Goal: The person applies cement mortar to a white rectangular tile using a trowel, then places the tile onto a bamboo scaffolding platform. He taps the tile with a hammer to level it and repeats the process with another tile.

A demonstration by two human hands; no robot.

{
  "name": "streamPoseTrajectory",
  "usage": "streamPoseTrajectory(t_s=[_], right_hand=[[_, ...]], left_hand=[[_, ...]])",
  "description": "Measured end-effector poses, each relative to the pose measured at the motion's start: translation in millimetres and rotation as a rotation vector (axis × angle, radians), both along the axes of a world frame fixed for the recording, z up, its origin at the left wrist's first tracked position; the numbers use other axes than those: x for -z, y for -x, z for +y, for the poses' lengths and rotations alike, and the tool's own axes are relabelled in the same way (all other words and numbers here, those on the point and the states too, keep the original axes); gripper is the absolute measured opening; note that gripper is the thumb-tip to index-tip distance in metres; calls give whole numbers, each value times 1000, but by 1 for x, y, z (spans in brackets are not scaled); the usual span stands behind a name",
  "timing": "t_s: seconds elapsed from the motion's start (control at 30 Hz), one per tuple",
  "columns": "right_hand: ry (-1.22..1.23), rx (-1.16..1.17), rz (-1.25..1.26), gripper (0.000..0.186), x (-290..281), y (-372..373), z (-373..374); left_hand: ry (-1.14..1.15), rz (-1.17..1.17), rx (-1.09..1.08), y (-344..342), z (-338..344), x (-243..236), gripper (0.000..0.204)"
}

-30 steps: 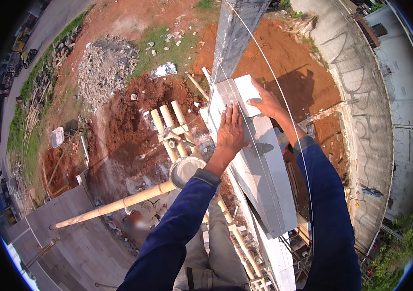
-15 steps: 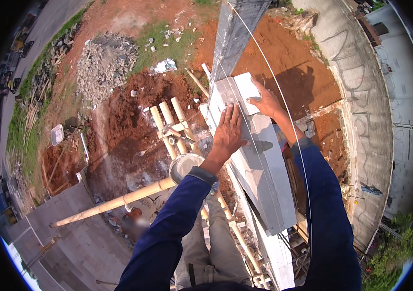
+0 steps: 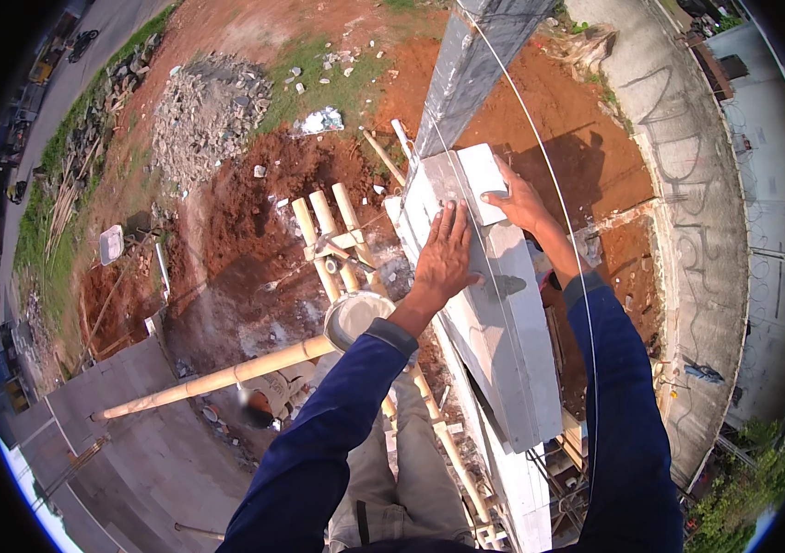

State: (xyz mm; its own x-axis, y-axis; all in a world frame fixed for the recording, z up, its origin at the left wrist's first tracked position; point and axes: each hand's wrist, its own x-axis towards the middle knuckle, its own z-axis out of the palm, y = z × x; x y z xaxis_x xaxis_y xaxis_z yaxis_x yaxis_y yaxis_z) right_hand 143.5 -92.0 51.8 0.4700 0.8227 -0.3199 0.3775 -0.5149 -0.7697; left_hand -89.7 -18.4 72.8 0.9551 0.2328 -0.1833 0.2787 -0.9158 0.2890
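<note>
Left grip (image 3: 445,256) spread on wall (image 3: 507,341), right grip (image 3: 523,205) unclear, fingers partly hidden beside white block (image 3: 477,180)

My left hand (image 3: 443,264) is palm down, fingers (image 3: 448,221) extended toward the far side; my right hand (image 3: 523,206) has its thumb (image 3: 495,198) spread.

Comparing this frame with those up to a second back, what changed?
The view swung slightly, leaving the grey pillar farther right in frame; a motorcycle appears farther up the road. Nothing was grasped or released: the left hand still rests on the block wall, the right hand at the white block.
</note>
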Motion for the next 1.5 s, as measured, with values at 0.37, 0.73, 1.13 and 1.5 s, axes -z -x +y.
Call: streamPoseTrajectory(t_s=[0.37,0.73,1.13,1.5], right_hand=[[-39,125,460,79,5,-28,-8],[-61,135,495,81,38,-41,-12],[-93,170,431,82,56,-51,-26],[-125,116,540,85,23,-34,-13]], left_hand=[[-87,49,80,-14,-6,-9,123],[-132,134,105,-20,-6,-16,120],[-75,81,93,-29,-15,-23,116],[-82,27,72,-21,-8,-10,122]])
